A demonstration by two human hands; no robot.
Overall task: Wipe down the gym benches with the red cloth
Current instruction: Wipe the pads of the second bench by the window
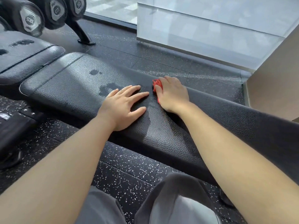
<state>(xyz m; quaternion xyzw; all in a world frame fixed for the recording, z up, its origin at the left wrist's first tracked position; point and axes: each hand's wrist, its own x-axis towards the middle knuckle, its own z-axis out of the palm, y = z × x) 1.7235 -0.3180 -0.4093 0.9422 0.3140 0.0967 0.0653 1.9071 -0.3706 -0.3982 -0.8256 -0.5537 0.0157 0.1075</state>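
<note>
Presently the right hand [173,92] presses the red cloth [157,85], bunched under curled fingers, onto the padded surface [161,133] near its far edge. The left hand [124,105] lies flat beside it, fingers released and spread, likely bracing. Wet patches [106,89] lie leftward, unwiped. Speckled rubber floor [129,172] below; dumbbells [53,10] racked beyond.

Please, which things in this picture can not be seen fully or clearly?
All in the head view:
red cloth: mostly hidden under the right hand; its size cannot be told.
bench: right end cut off by the right frame edge.
dumbbells: cut off by the top and left edges; markings blurred.
second bench: cut off by the left edge.
</note>
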